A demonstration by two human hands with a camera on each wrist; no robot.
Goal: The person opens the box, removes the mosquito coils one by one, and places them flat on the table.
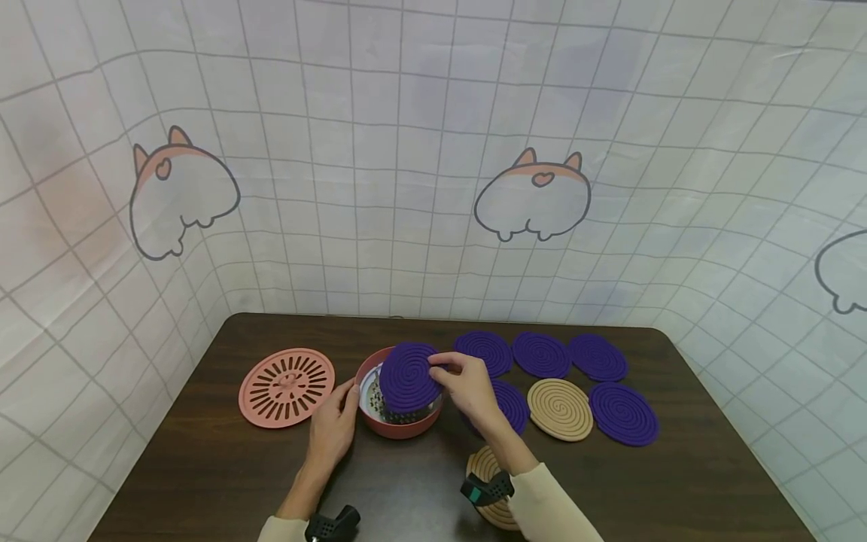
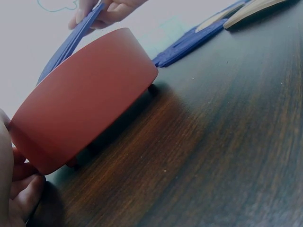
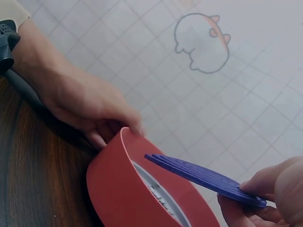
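My right hand (image 1: pixel 470 388) pinches a purple spiral mosquito coil (image 1: pixel 409 379) at its right edge, between thumb and fingers. The coil is tilted over the mouth of a round red mosquito coil holder (image 1: pixel 400 431), covering much of its inside. A pale metal tray with a speckled surface shows within the holder. My left hand (image 1: pixel 333 429) grips the holder's left side, its thumb at the rim and other fingers curled lower down, as the right wrist view shows. In the left wrist view, the holder (image 2: pixel 90 94) stands on short feet.
A slotted coral lid (image 1: pixel 291 385) lies left of the holder on the dark wood table (image 1: pixel 223 467). To the right lie several purple coils (image 1: pixel 542 354) and a tan coil (image 1: pixel 560 409). Another tan coil (image 1: pixel 482 464) is partly under my right forearm. A gridded curtain (image 1: pixel 379 188) surrounds the table.
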